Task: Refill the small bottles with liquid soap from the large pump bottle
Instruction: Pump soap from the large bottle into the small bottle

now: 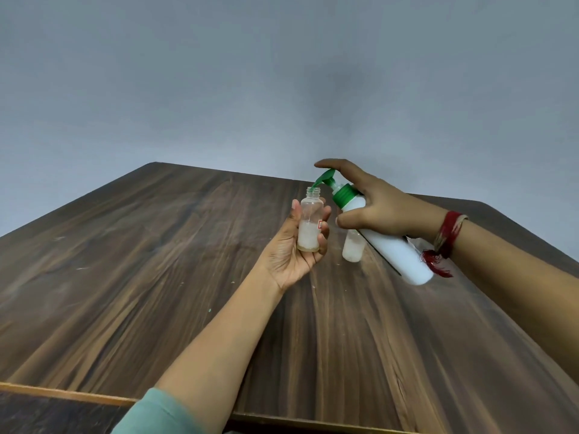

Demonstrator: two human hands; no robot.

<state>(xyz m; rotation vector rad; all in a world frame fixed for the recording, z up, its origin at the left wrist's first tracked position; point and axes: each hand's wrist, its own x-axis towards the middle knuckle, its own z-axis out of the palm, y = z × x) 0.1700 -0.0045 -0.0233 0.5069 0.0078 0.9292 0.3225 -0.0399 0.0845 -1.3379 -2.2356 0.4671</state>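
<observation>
My left hand (pixel 293 245) grips a small clear bottle (pixel 310 220) upright above the table, its neck uncapped and whitish soap filling its lower part. My right hand (pixel 376 205) holds the large white pump bottle (pixel 398 252) tilted to the left, with the forefinger lying on the green pump head (pixel 326 178). The green spout sits right over the small bottle's mouth. A second small bottle (pixel 354 247) with whitish soap inside stands on the table behind the large bottle, partly hidden by it.
A dark wooden table (pixel 156 261) spreads under both arms, its near edge at the bottom and its far edge against a plain grey wall. A red thread band (pixel 448 236) circles my right wrist.
</observation>
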